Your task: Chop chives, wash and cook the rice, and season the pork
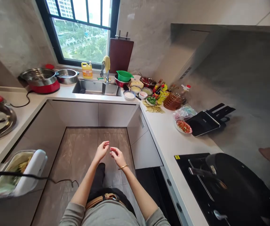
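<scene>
My left hand (pixel 101 151) and my right hand (pixel 118 157) hang in front of my waist, above the floor (pixel 83 147). Their fingertips point toward each other with a small gap between them. Both hands look empty, with loosely bent fingers that are not closed on anything. A thin gold bracelet (pixel 123 167) circles my right wrist. Neither hand touches the counter. The closest surface on the right is the white countertop (pixel 158 131), which bears a bowl of chopped red chillies (pixel 184 126) and a black knife block (pixel 203 123).
Ahead is the sink (pixel 92 87) with its faucet (pixel 107 75). Bowls, a green basin (pixel 124 76), sauce bottles and an oil jug (pixel 174 100) crowd the corner. A lidded black wok (pixel 236 185) sits on the stove at right. A waste bin (pixel 31 175) hangs at left.
</scene>
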A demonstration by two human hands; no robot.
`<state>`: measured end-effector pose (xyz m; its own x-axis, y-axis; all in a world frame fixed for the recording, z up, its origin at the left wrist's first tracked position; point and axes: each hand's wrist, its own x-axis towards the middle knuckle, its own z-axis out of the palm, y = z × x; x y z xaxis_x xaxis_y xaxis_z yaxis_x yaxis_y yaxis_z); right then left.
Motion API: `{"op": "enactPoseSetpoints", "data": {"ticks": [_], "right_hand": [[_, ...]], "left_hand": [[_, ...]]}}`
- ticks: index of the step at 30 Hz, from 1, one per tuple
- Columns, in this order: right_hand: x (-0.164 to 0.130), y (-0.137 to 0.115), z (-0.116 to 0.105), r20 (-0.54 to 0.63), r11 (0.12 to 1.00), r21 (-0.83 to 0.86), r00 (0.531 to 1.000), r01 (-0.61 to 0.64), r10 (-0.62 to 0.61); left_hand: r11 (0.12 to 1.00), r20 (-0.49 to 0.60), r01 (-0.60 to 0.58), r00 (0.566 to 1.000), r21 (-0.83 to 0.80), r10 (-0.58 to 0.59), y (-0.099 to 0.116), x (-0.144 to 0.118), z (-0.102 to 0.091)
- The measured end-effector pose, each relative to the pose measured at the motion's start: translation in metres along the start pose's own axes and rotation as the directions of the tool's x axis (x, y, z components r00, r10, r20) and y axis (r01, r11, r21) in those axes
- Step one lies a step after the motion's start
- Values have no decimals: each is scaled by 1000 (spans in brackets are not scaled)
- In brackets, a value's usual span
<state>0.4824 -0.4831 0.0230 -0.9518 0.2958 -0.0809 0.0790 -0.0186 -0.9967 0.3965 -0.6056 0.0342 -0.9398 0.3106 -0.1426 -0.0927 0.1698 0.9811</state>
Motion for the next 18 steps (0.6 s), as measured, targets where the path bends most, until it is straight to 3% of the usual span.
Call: {"op": "enactPoseSetpoints", "data": {"ticks": [4,7,14,18], "right_hand": [[123,-40,-37,-125,918,319,950,-235,287],[214,-63,-83,-190,813,519,893,-262,409],[462,-84,-217,-233,697,641,785,-320,574],[580,-80,-268,-191,663,625,743,-412,641]], "left_hand": [[995,33,4,999,-104,0,64,131,17],[992,119,31,993,-125,-17,96,218,37],[995,157,88,984,-39,-81,122,424,104],[972,111,234,966,-3,-232,137,535,154]]}}
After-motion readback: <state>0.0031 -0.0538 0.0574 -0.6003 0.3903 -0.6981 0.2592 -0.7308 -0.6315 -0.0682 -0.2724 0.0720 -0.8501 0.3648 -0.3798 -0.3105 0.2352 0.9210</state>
